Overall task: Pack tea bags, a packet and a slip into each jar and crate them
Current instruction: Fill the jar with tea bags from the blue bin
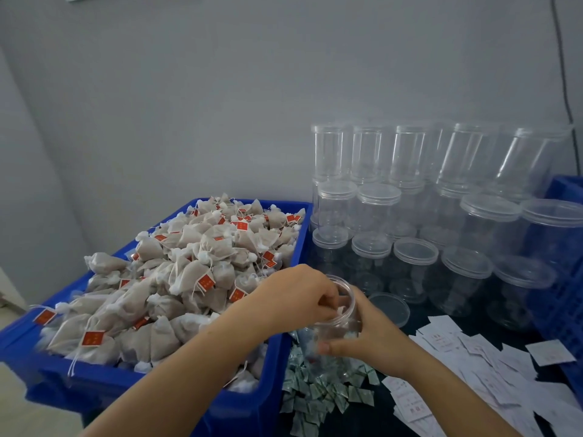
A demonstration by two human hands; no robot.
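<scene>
red tags and paper slips, print too blurred to read

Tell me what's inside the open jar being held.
Inside the open jar, the left hand's fingertips reach in, with something white beneath. The right hand grips the jar and covers its lower part, hiding the rest.

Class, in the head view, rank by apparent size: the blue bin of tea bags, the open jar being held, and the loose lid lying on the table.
1. blue bin
2. open jar
3. loose lid
</scene>
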